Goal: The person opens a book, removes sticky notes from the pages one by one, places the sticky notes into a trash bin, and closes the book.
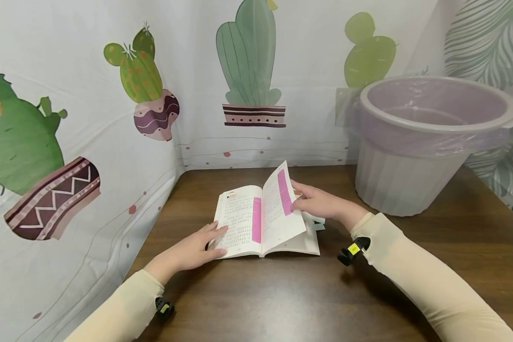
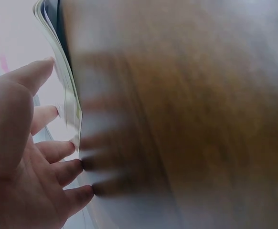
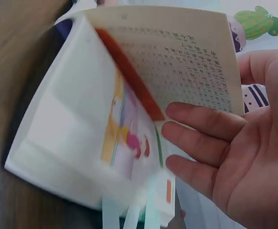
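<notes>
An open book (image 1: 239,209) lies on the table, with printed text and pink blocks beside the fold. My left hand (image 1: 192,247) rests on the left page, fingers extended, the thumb near the lower edge; the left wrist view shows its fingertips along the page edges. With thumb and fingers, my right hand (image 1: 322,202) pinches a page (image 1: 278,223) raised from the right half. In the right wrist view the thumb is partly hidden behind that page (image 3: 196,71), while the fingers show on the other side. Pale blue-green strips (image 3: 151,205) stick out of the book.
A whitish bin (image 1: 402,175) with a clear purplish liner stands at the back right of the brown wooden table (image 1: 290,294). A white cloth (image 1: 196,57) printed with cacti hangs behind and to the left.
</notes>
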A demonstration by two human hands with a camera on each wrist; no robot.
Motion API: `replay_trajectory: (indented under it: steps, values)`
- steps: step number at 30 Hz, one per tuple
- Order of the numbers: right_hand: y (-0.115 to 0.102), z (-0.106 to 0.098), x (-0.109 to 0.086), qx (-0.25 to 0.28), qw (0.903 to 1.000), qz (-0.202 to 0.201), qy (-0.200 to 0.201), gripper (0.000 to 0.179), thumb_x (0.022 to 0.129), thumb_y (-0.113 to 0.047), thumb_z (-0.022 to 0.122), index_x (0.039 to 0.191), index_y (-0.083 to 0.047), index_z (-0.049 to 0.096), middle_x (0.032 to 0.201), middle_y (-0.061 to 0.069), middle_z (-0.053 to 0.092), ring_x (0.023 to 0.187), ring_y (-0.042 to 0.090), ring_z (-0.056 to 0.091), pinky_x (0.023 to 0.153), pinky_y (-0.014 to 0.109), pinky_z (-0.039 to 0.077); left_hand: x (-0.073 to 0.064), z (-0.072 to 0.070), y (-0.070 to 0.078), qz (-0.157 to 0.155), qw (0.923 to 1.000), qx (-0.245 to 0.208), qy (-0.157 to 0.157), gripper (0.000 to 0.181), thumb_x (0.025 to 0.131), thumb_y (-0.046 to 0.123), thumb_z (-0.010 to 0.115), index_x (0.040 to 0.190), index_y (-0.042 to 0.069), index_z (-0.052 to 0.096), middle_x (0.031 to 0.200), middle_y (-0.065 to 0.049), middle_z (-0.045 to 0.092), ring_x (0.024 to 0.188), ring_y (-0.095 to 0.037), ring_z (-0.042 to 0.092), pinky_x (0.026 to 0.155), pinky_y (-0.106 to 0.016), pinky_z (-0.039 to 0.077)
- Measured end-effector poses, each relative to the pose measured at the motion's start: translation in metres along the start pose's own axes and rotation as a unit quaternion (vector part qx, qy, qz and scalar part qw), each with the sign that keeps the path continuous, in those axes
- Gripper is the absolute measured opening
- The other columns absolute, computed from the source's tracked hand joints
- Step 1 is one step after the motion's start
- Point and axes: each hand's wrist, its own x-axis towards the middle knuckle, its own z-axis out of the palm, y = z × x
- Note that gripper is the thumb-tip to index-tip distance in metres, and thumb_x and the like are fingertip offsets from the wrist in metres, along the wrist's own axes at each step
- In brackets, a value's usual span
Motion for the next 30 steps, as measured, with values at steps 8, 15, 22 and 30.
replay_trajectory:
  steps: [8,15,22,30]
  values:
    - [-0.022,0.011,0.017,0.031,0.9994,0.014,0.007,0.085,0.096,-0.023,0.058,0.167,-0.025,0.012,0.140,0.016,0.063,0.108,0.025,0.067,0.105,0.053,0.051,-0.004,-0.001,-0.004,-0.016,0.9998,-0.010,0.002,0.093,0.085,0.068,0.072,0.160,0.024,0.038,0.169,-0.015,0.029,0.157,-0.043,0.025,0.122,-0.061,0.031]
    - [-0.037,0.025,0.036,0.040,0.9990,0.020,0.008,0.087,0.097,-0.029,0.060,0.167,-0.029,0.009,0.158,0.014,0.048,0.133,0.027,0.059,0.107,0.058,0.051,-0.005,0.001,-0.008,-0.026,0.9997,-0.003,0.004,0.104,0.080,0.073,0.074,0.161,0.021,0.036,0.170,-0.007,0.030,0.157,-0.042,0.025,0.122,-0.061,0.031]
    - [-0.044,0.037,0.052,0.054,0.9981,0.022,-0.018,0.084,0.101,-0.039,0.059,0.165,-0.042,0.004,0.172,0.008,0.025,0.156,0.030,0.032,0.113,0.065,0.041,-0.004,0.003,-0.009,-0.030,0.9995,-0.004,0.009,0.104,0.079,0.075,0.073,0.161,0.021,0.037,0.170,-0.008,0.031,0.157,-0.042,0.026,0.121,-0.062,0.031]
    - [-0.047,0.048,0.068,0.042,0.9987,0.011,-0.024,0.084,0.103,-0.044,0.057,0.166,-0.038,0.002,0.175,0.006,0.014,0.161,0.028,0.018,0.124,0.058,0.031,-0.002,0.003,-0.009,-0.026,0.9996,-0.009,0.012,0.103,0.079,0.074,0.073,0.161,0.021,0.038,0.169,-0.011,0.032,0.156,-0.042,0.027,0.121,-0.061,0.032]
